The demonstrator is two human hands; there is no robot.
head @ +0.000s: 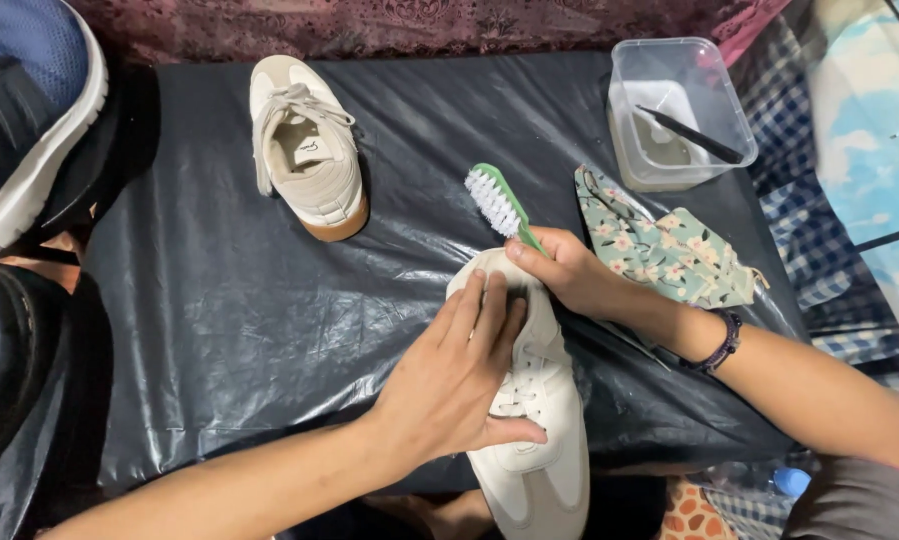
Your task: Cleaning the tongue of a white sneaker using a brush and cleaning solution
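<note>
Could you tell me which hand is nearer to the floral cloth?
Right. The right hand, holding the brush, lies beside the cloth; the left hand rests on the shoe, farther away.

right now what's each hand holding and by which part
The right hand holds the green brush by its handle. The left hand lies flat on the white sneaker, steadying it over the laces.

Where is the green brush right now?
The green brush is in the right hand, near the middle of the head view, bristles up above the toe of the white shoe and left of the flowered cloth.
</note>
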